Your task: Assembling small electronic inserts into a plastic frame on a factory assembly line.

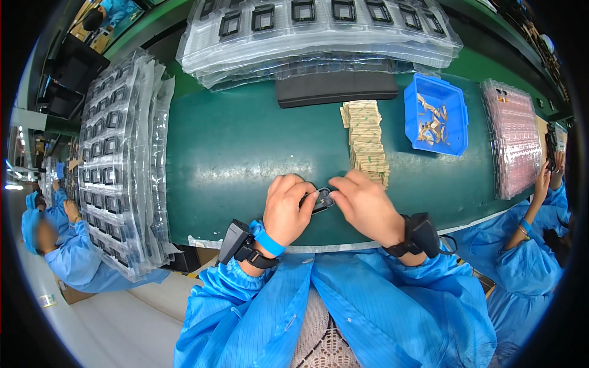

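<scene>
A small dark plastic housing (323, 200) with a grey inside is held just above the green bench, close to its near edge. My left hand (286, 208) grips it from the left, thumb along its side and fingers curled behind. At its right edge my right hand (368, 208) is closed, thumb and forefinger bent together. Whatever those fingertips pinch is too small or hidden to name. Just beyond my right hand lies a long overlapping row of cream paper-backed strips (367, 138) with green marks.
A blue bin (455, 144) holds peeled tan scraps. Behind the strips lies a long black case (337, 89). Clear trays with black frames are stacked at the back (319, 40) and left (113, 159). Pink-toned trays (512, 141) stand right. Co-workers in blue sit on both sides.
</scene>
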`<state>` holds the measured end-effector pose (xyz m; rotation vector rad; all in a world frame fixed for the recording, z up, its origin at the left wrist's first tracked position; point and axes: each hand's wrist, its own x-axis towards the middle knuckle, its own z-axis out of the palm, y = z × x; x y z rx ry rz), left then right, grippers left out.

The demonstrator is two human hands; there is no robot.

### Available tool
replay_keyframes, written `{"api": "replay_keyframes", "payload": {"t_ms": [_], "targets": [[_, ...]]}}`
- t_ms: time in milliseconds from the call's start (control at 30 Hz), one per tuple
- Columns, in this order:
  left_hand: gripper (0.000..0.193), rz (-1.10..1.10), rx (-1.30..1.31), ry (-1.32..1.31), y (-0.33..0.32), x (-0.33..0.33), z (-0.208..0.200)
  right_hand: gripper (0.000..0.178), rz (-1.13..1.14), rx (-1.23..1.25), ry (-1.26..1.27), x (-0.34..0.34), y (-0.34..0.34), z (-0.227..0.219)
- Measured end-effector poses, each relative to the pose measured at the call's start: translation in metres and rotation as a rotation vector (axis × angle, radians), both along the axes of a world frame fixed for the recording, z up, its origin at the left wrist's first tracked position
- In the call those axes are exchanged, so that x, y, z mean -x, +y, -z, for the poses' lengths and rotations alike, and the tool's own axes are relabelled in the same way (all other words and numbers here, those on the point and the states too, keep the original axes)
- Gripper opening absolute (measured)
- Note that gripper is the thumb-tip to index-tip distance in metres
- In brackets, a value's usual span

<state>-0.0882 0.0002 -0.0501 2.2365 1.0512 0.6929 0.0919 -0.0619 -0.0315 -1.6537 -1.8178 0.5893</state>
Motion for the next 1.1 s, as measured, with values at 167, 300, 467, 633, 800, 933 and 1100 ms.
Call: {"api": "replay_keyframes", "payload": {"t_ms": [167,300,467,633,800,933,1100], "targets": [[0.014,0.034,0.022,0.004,0.002,0.006,-0.002,0.013,-0.030,0.056,0.088,0.011,0.006,0.010],[0.021,-0.011,0.032,0.012,-0.001,0.012,-0.008,0.011,-0.018,0.066,0.099,0.013,0.006,0.009],[0.020,-0.022,-0.009,0.010,-0.001,0.016,0.000,0.011,-0.027,-0.063,0.049,0.016,0.001,0.015],[0.019,-0.041,-0.034,-0.005,-0.002,0.016,0.003,0.018,-0.038,-0.162,-0.019,0.018,-0.005,0.021],[0.016,-0.052,-0.020,-0.025,-0.004,0.016,0.005,0.017,-0.046,-0.164,-0.049,0.019,-0.006,0.019],[0.016,-0.055,-0.033,-0.031,-0.005,0.016,0.007,0.015,-0.043,-0.149,-0.047,0.021,-0.002,0.016],[0.016,-0.057,-0.042,-0.041,-0.006,0.016,0.008,0.013,-0.064,-0.162,-0.082,0.020,0.003,0.019]]}}
